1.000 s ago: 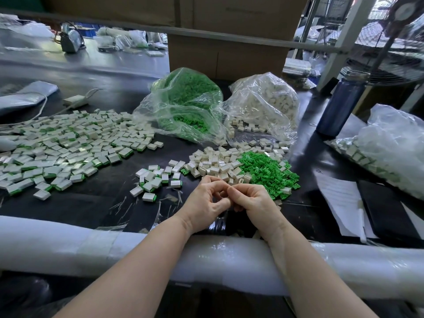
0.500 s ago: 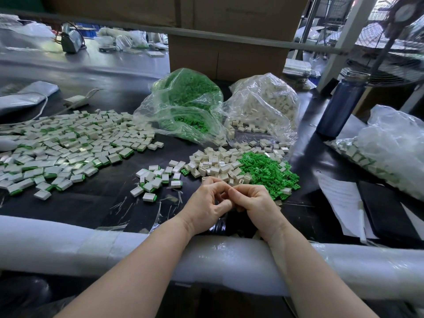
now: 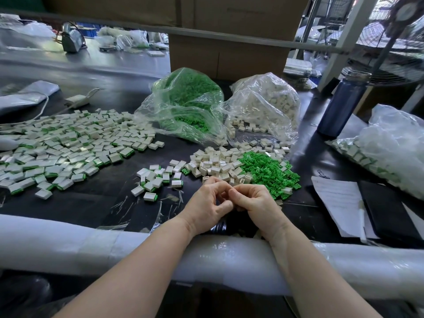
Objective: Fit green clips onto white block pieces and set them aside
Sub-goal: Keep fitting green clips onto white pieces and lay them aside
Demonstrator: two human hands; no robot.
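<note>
left hand [image 3: 207, 206], right hand [image 3: 257, 203]: curled together, contents hidden | bags: green clips [image 3: 190, 97], white blocks [image 3: 268, 104]

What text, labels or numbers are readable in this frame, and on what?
None can be read.
Paper sheet to the right of the hands: faint printed lines, too small and blurred to read.
Cardboard box behind the bags: a faint line of print near its top, illegible.
Blue bottle, bags and block pieces: no lettering visible.
</note>
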